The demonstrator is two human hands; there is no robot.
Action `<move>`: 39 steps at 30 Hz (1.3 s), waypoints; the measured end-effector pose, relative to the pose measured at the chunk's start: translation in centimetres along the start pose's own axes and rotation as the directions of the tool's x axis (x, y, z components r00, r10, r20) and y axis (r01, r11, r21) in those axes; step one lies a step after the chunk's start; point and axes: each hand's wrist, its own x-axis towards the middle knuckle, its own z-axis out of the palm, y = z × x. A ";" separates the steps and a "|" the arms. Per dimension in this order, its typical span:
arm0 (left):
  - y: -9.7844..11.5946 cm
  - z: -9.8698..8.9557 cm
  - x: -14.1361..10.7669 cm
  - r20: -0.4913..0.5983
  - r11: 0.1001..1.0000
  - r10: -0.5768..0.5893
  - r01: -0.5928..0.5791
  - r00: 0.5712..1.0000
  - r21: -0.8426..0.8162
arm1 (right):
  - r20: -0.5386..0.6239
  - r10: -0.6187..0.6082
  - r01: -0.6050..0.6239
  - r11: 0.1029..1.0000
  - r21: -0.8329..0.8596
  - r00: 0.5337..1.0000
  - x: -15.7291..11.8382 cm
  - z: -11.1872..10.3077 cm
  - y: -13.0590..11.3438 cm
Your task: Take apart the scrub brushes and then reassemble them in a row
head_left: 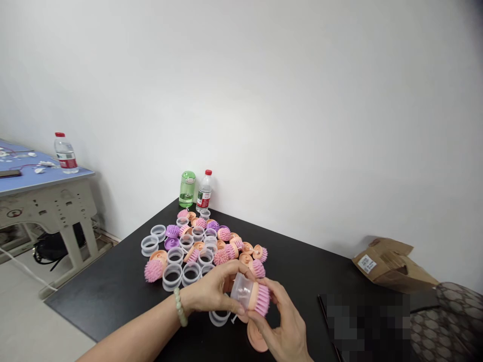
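Between both hands is a scrubbing brush head (261, 298) with pink bristles and an orange base, joined to a clear plastic cup (242, 290). My left hand (217, 289), with a beaded bracelet at the wrist, grips the clear cup from the left. The fingers of my right hand (285, 322) close round the bristle side. Under the hands lie a clear ring (219, 317) and an orange round cap (257, 336), partly covered. Beyond them spreads a pile of clear rings (191, 273), pink brush heads (154, 270) and purple brush heads (172, 231).
A green bottle (186, 190) and a red-capped water bottle (204, 192) stand at the back of the black table (294, 251). A torn brown paper bag (392, 264) lies to the right. On the left, a blue-topped table (45, 176) carries another water bottle (66, 155).
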 end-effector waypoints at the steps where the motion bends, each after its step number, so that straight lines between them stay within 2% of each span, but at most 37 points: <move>1: 0.0 0.1 0.0 0.010 0.999 -0.003 0.003 1.000 -0.033 | -0.013 0.031 -0.031 0.999 -0.007 0.999 -0.1 0.0 0.0; 5: -0.3 0.3 0.0 -0.021 0.964 -0.014 0.008 1.000 -0.266 | -0.094 0.044 -0.042 0.999 0.023 0.995 -0.1 0.1 -0.2; 7: -0.6 0.2 0.0 -0.070 0.953 -0.050 0.027 0.996 -0.303 | -0.102 0.012 -0.009 0.999 0.034 0.995 0.2 0.1 -0.3; 11: -0.8 0.2 -0.2 -0.102 0.955 -0.147 0.114 0.984 -0.273 | -0.084 -0.066 0.070 0.997 0.037 0.994 0.7 0.0 -0.5; 14: -0.4 0.3 -0.1 -0.106 0.966 -0.139 0.112 0.985 -0.232 | -0.065 -0.093 0.096 0.994 0.045 0.994 0.6 0.0 -0.4; 21: 0.3 -0.1 0.1 -0.015 0.963 0.021 -0.025 1.000 -0.268 | -0.085 0.040 -0.035 0.998 0.055 0.996 0.0 0.3 0.0; 24: -0.1 -0.3 0.0 -0.052 0.965 -0.007 -0.007 0.999 -0.260 | -0.084 0.069 -0.063 0.996 0.065 0.994 -0.1 0.3 0.2; 29: -0.6 -0.1 0.0 -0.131 0.987 -0.093 0.074 0.987 -0.144 | -0.074 0.069 -0.066 0.997 0.045 0.995 -0.1 0.2 0.2; 35: 0.3 -0.5 0.2 -0.076 0.970 0.056 -0.072 0.996 -0.230 | -0.077 0.082 -0.079 0.996 0.044 0.994 0.1 0.1 0.1; 39: 0.1 -0.5 0.1 -0.112 0.982 -0.035 0.014 0.993 -0.189 | -0.061 0.061 -0.058 0.997 0.051 0.996 0.0 0.2 0.1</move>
